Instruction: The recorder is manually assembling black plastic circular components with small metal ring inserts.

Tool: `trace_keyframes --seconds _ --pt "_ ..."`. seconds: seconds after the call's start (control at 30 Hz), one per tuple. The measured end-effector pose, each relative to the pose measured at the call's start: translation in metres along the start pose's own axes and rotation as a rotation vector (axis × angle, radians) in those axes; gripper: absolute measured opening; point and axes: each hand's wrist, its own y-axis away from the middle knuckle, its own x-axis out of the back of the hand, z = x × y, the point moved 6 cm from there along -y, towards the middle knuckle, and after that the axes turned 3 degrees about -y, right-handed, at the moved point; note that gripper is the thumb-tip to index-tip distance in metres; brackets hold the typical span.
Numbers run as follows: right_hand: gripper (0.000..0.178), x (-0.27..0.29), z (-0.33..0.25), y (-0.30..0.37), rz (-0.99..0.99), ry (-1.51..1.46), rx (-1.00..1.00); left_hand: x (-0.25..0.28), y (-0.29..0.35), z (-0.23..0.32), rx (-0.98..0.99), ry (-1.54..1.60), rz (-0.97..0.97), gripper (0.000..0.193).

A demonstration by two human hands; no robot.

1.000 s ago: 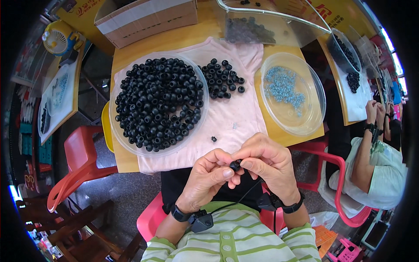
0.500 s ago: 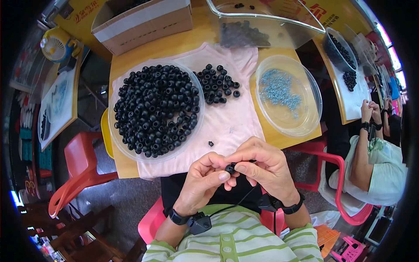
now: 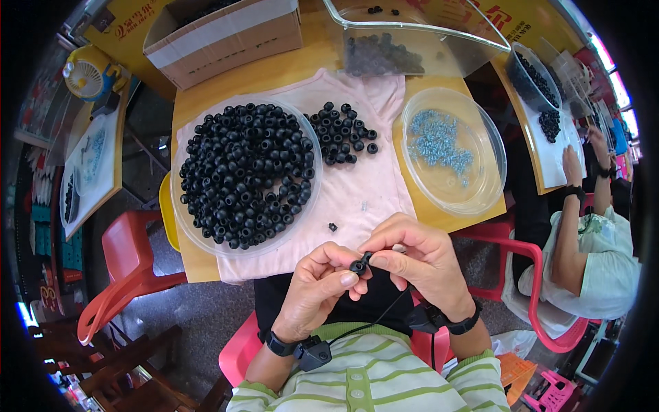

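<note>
Between its thumb and fingers my left hand (image 3: 321,278) pinches a round black bead-like part (image 3: 357,266) with a hole through it. My right hand (image 3: 422,259) grips a smaller black piece (image 3: 367,257) against the upper right of that part; fingertips cover some of it. Both hands are close together over my lap, at the near edge of a pink cloth (image 3: 360,192). On the cloth just beyond them lies a tiny black piece (image 3: 333,226). A round clear tray (image 3: 233,253) heaped with black bead-like parts (image 3: 247,165) sits to the left.
A loose cluster of black parts (image 3: 340,130) lies beside the tray. To the right, a clear dish (image 3: 503,165) holds small blue-clear pieces (image 3: 439,141). A cardboard box (image 3: 230,44) and a clear bin (image 3: 412,26) stand behind. A co-worker's hand (image 3: 572,167) is at the right table.
The round black part has tilted, showing its hole, and the small piece now shows at its upper right. My hands barely shifted. The co-worker's hands moved apart, toward their table.
</note>
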Motion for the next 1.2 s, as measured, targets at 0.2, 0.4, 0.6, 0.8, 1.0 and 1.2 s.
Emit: trace_keyframes --seconds 0.2,0.4,0.6,0.8,1.0,1.2 --pt "0.015 -0.001 -0.028 0.001 0.019 0.404 0.208 -0.001 -0.002 -0.002 -0.006 0.003 -0.015 0.015" --pt "0.024 -0.007 -0.036 0.003 -0.012 0.589 0.395 -0.001 -0.002 -0.002 -0.002 0.003 -0.006 0.015" --pt "0.022 -0.01 -0.037 0.003 -0.043 0.6 0.417 0.002 0.0 -0.004 -0.01 -0.033 0.005 0.015" --pt "0.028 -0.005 -0.028 0.005 -0.054 0.517 0.322 -0.002 -0.001 -0.004 0.027 0.001 -0.03 0.014" --pt "0.03 -0.013 -0.037 0.013 0.027 0.724 0.531 -0.003 -0.003 -0.004 0.031 0.008 0.002 0.014" --pt "0.026 -0.014 -0.035 0.016 0.055 0.629 0.343 -0.003 -0.005 -0.009 0.008 0.051 0.054 0.013"
